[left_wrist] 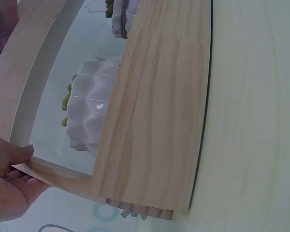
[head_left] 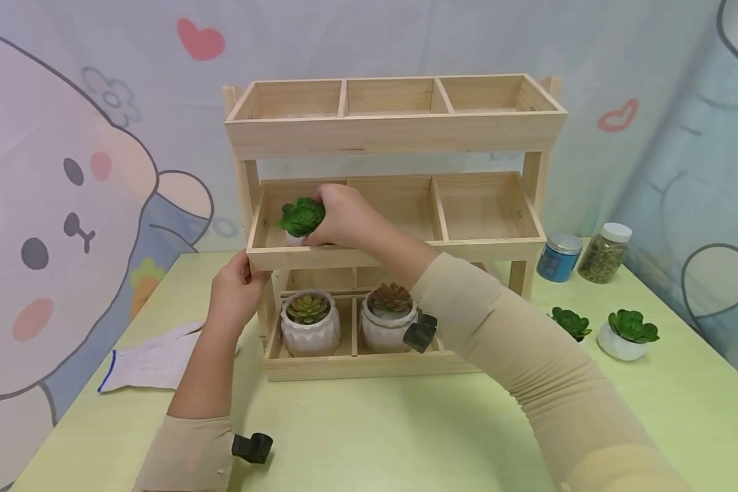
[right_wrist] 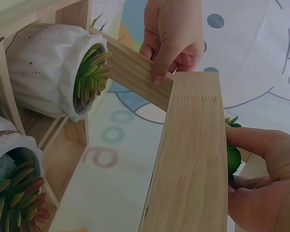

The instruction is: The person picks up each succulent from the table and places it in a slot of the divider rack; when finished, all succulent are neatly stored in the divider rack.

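The small green succulent [head_left: 302, 216] is in the left compartment of the middle tray [head_left: 295, 258], its pot partly hidden behind the front edge. The right hand [head_left: 347, 217] has its grip closed around the plant. The left hand's [head_left: 236, 290] grip pinches the left upright [right_wrist: 125, 67] beside the tray's corner. Open room separates this tray from the top tray [head_left: 393, 133]. Two white pots [head_left: 310, 331] stand in the lowest tray [head_left: 369, 369], whose front edge faces a stretch of table [head_left: 357, 430].
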`<move>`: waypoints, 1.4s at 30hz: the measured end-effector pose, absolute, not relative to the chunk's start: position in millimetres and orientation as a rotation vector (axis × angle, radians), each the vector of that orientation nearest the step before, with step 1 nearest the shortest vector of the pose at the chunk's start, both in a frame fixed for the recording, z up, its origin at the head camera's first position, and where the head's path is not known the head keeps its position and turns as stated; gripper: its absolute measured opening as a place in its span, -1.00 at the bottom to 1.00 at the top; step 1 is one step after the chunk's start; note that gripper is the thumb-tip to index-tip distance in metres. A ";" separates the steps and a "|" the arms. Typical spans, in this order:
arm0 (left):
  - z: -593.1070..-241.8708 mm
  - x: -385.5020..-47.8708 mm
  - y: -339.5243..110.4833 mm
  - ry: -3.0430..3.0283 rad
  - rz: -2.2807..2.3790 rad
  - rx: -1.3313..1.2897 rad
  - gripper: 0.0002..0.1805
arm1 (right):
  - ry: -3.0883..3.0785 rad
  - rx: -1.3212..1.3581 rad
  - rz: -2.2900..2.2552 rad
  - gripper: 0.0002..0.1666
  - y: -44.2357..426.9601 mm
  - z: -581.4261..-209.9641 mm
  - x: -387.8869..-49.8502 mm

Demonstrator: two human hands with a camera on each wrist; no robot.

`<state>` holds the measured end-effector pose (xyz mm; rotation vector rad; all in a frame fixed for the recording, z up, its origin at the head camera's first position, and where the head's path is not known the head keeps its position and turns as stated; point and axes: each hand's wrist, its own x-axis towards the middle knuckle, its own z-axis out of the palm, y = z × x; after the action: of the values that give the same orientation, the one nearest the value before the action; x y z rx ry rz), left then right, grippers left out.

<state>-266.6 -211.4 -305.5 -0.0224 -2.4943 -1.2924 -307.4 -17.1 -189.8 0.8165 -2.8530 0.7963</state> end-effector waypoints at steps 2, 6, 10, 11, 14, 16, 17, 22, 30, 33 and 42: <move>-305.8 -267.2 -211.0 -2.493 -1.285 -0.029 -0.53 | -2.851 0.823 0.801 -0.27 -14.9 -189.8 -307.2; -306.2 -267.8 -210.9 -2.489 -1.271 -0.037 -0.56 | -2.850 0.836 0.834 -0.31 -10.6 -189.1 -304.8; -305.9 -267.5 -211.3 -2.495 -1.258 -0.038 -0.57 | -2.862 0.826 0.906 -0.31 -5.3 -188.8 -300.7; -305.6 -267.3 -211.3 -2.496 -1.256 -0.037 -0.57 | -2.861 0.824 0.931 -0.31 -3.6 -188.7 -299.5; -304.7 -267.1 -211.8 -2.499 -1.250 -0.039 -0.58 | -2.847 0.823 1.003 -0.28 4.4 -188.5 -294.7; -304.1 -266.8 -212.1 -2.499 -1.250 -0.041 -0.58 | -2.812 0.839 1.078 -0.27 11.5 -188.8 -290.7; -303.9 -266.5 -212.3 -2.499 -1.252 -0.042 -0.57 | -2.794 0.850 1.117 -0.27 15.7 -189.3 -288.5; -304.4 -265.6 -212.7 -2.502 -1.263 -0.036 -0.57 | -2.671 0.906 1.279 -0.29 41.2 -195.6 -274.0; -306.1 -264.5 -211.2 -2.495 -1.259 -0.050 -0.58 | -2.450 1.082 1.440 -0.38 100.1 -216.4 -237.9; -306.3 -264.2 -210.9 -2.496 -1.267 -0.048 -0.57 | -2.433 1.086 1.474 -0.40 125.4 -226.9 -222.1; -303.7 -264.5 -209.0 -2.485 -1.268 -0.051 -0.56 | -2.501 0.823 1.505 -0.46 207.1 -267.3 -187.7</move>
<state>-264.5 -209.0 -303.7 -0.0509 -2.4853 -1.2681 -187.7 207.1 -267.3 0.8232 -2.5013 1.5050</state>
